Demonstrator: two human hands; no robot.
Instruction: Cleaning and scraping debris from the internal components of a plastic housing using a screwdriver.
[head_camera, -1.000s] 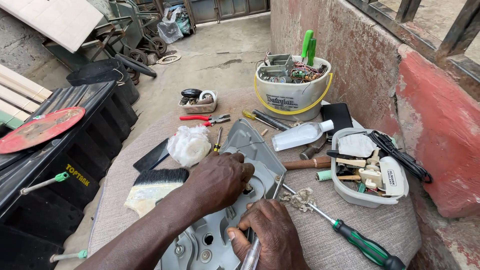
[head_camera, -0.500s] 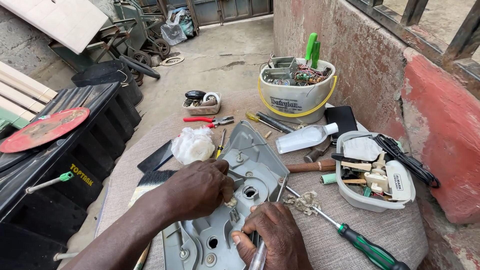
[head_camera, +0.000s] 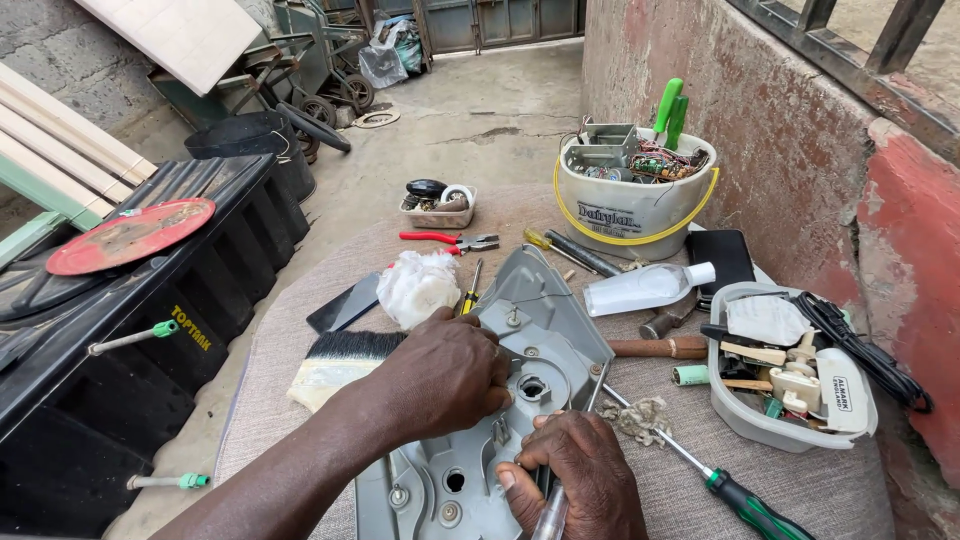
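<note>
A grey metal housing plate (head_camera: 545, 320) with round holes and screw posts lies on the cloth-covered table in front of me. My left hand (head_camera: 440, 375) rests on its left side, fingers curled against the plate near a central hole. My right hand (head_camera: 575, 485) grips a clear-handled tool (head_camera: 548, 518) held upright against the plate's lower part. The tool's tip is hidden by my fingers.
A green-handled screwdriver (head_camera: 720, 480) lies right of the plate. A paintbrush (head_camera: 340, 355), white rag (head_camera: 418, 285), red pliers (head_camera: 445, 240), clear bottle (head_camera: 645, 288), white bucket (head_camera: 630, 200) of parts and a tray (head_camera: 780, 390) surround it. A black case (head_camera: 120, 300) stands at left.
My left hand has shifted slightly right over the plate and my right hand has settled lower on the tool. The view has tilted a little; the plate stays put.
</note>
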